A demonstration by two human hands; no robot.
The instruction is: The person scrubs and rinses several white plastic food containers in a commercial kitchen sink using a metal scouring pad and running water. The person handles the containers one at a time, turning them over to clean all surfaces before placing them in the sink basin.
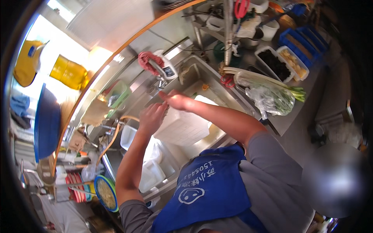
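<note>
My left hand and my right hand meet over the sink, fingers bent, at the upper left corner of a white plastic basket. A small greyish bit shows between the hands; what it is, and whether either hand grips the basket, cannot be told. The basket stands tilted over the steel sink, partly behind my right forearm. Just beyond the hands is the metal faucet. Beside it stands a white plastic jug with a red cloth against it. An orange scrap lies in the sink.
White plastic containers lie in the basin at lower left. On the right counter are scallions, bagged greens, red-handled scissors and a tray of dark food. A green basket stands left of the faucet.
</note>
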